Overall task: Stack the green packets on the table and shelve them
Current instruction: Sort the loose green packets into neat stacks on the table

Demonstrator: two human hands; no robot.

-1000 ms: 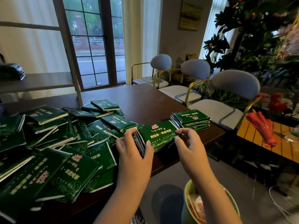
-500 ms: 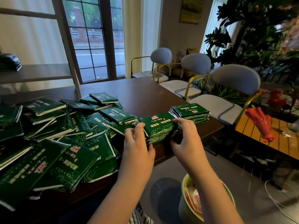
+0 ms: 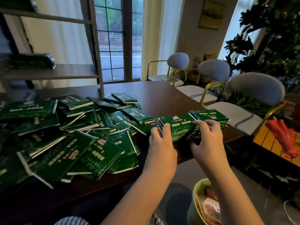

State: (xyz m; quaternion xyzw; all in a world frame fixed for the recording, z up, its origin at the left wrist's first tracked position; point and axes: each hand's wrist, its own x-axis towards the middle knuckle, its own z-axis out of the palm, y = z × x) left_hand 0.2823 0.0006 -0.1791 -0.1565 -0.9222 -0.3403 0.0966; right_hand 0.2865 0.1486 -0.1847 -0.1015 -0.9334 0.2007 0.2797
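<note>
A stack of green packets [image 3: 177, 127], held tilted above the edge a second ago, now appears to rest flat on the dark surface [image 3: 162, 98], just beside a finished stack [image 3: 211, 116]. The left hand [image 3: 159, 140] and right hand [image 3: 207, 138] clamp its ends, squaring it for shelving. A loose heap [image 3: 81, 135] sprawls between it and the shelf [image 3: 65, 73], where shelved packets [image 3: 32, 60] already lie.

Loose heap of green packets [image 3: 73, 135] fills frame left and blocks my sideways reach. Bare tabletop [image 3: 162, 95] is open at centre, behind the heap. Shelf board [image 3: 73, 73], upper left, is free right of shelved stack [image 3: 32, 61]; upright post [image 3: 96, 54] borders it. Squared stack [image 3: 211, 116] sits centre right.
</note>
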